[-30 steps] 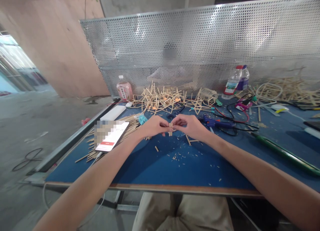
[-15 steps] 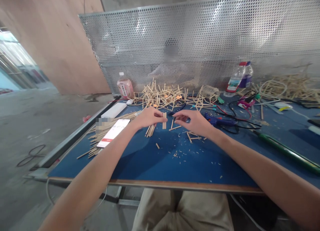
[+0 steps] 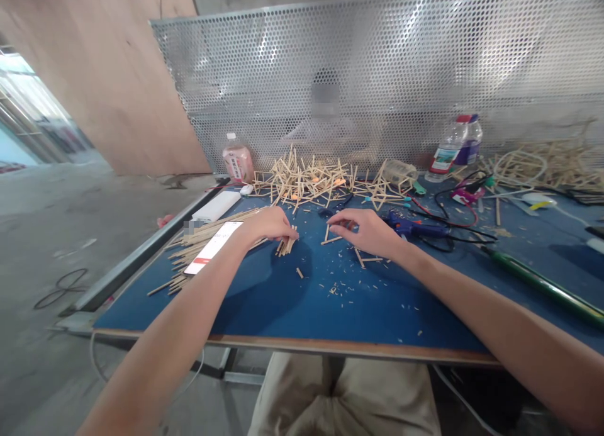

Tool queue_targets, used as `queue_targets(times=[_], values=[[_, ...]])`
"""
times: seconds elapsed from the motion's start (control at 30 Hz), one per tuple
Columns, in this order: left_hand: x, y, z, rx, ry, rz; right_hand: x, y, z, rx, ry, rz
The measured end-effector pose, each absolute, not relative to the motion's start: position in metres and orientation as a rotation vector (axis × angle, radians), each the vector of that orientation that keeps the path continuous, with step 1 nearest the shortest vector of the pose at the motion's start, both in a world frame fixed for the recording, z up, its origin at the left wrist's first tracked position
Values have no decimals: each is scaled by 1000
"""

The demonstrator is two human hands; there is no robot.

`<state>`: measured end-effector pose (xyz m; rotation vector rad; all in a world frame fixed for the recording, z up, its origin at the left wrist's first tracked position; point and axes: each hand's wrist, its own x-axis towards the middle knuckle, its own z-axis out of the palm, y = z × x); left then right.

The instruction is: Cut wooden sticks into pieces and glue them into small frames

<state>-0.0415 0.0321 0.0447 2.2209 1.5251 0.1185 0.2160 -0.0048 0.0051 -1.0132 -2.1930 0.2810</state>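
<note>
- Near part of the blue, wood-edged tabletop [image 3: 283,319]: pale wood shavings [image 3: 334,290] and a short tan wooden stub [image 3: 299,273] lie loose.
- Leftward, a white-screened phone [image 3: 213,250] rests on long tan wooden sticks [image 3: 191,252].
- Left hand [image 3: 271,223]: fingertips at the far end of a small bundle of short tan wooden sticks [image 3: 285,247]; I cannot tell whether its grip holds any.
- Right hand [image 3: 363,228]: grip narrowly parted, near two short tan sticks [image 3: 331,240] on the tabletop.
- Just beside it, a blue glue gun [image 3: 418,227].
- Beyond, a tangled heap of tan sticks [image 3: 306,178] before a perforated metal panel [image 3: 283,65].
</note>
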Motion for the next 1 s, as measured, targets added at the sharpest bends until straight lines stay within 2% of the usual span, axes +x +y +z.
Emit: queue_targets(times=[0.43, 0.57, 0.87, 1.0], values=[[-35, 23, 46, 2412, 1863, -65, 215, -3, 4, -1031, -2225, 266], [-22, 14, 43, 2393, 1868, -162, 215, -2, 3, -1060, -2222, 236], [-10, 12, 34, 2491, 1850, -40, 213, -4, 5, -1080, -2249, 246], [-20, 15, 37, 2424, 1783, -146, 214, -2, 3, -1097, -2268, 222]])
